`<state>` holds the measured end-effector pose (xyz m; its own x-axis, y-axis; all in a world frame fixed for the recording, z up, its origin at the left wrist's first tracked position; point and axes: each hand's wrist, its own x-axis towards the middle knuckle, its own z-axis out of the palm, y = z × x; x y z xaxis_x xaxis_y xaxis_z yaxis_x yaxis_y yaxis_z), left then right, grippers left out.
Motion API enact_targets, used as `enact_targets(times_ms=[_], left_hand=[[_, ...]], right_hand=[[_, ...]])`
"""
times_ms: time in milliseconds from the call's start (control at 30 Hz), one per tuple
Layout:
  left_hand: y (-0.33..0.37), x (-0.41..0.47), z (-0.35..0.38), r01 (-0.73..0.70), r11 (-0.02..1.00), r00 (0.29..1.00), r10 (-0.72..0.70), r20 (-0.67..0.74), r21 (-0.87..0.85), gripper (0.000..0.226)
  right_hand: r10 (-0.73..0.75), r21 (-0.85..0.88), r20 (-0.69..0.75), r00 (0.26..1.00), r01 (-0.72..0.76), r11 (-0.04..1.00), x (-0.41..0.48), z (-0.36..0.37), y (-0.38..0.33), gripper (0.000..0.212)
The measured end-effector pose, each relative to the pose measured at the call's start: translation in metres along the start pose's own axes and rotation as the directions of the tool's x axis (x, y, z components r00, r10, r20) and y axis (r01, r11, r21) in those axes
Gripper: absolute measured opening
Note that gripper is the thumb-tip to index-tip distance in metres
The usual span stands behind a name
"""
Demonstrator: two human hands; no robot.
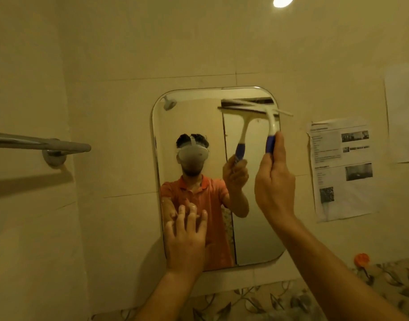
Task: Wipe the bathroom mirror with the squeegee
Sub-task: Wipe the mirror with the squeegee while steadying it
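A rounded rectangular mirror (pixel 252 205) hangs on the beige tiled wall. My right hand (pixel 274 184) grips the blue handle of a white squeegee (pixel 272 122). The squeegee's blade lies across the mirror's upper right corner, and its reflection shows just to the left. My left hand (pixel 186 239) presses flat on the lower left part of the glass with its fingers spread. The mirror reflects a person in an orange shirt wearing a headset.
A metal towel bar (pixel 43 144) sticks out of the wall at the left. Printed paper sheets (pixel 342 170) are stuck to the wall right of the mirror. An orange hook (pixel 361 259) sits above a band of floral tiles (pixel 291 302) along the bottom.
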<state>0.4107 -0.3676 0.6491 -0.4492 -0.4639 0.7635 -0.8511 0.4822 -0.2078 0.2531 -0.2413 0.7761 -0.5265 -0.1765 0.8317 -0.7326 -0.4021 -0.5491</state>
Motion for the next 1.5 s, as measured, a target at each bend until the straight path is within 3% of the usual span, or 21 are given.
enact_targets(times_ms=[300,500,633,800,1100,1300,1500], left_hand=[[-0.003,0.002,0.008,-0.013,1.0,1.0,0.013,0.002,-0.001,0.097],[-0.002,0.002,0.009,-0.024,1.0,0.998,0.024,-0.052,0.007,0.087],[-0.003,0.004,0.015,-0.054,0.998,0.991,0.058,-0.124,0.038,0.064],[-0.001,0.004,0.013,-0.034,0.999,0.997,0.033,-0.073,-0.011,0.081],[0.001,0.002,0.003,-0.014,1.0,1.0,0.014,-0.014,-0.003,0.09],[0.0,-0.001,0.001,-0.016,1.0,1.0,0.016,-0.006,0.015,0.093],[-0.002,0.002,0.012,-0.034,0.999,0.999,0.034,-0.035,-0.021,0.093]], right_hand=[[0.176,-0.107,-0.058,0.983,-0.182,0.977,0.024,0.026,-0.022,0.059],[0.238,-0.036,-0.048,0.97,-0.239,0.97,-0.053,0.044,-0.012,0.059],[0.293,-0.057,0.01,0.956,-0.292,0.955,-0.125,0.06,-0.004,0.064],[0.361,-0.132,0.072,0.93,-0.35,0.927,-0.177,0.066,-0.003,0.069],[0.295,0.064,-0.191,0.936,-0.288,0.955,-0.065,0.02,-0.019,0.054],[0.291,-0.038,-0.18,0.94,-0.302,0.952,-0.007,0.025,-0.013,0.055],[0.324,-0.063,-0.162,0.932,-0.337,0.939,-0.065,0.051,0.002,0.057]])
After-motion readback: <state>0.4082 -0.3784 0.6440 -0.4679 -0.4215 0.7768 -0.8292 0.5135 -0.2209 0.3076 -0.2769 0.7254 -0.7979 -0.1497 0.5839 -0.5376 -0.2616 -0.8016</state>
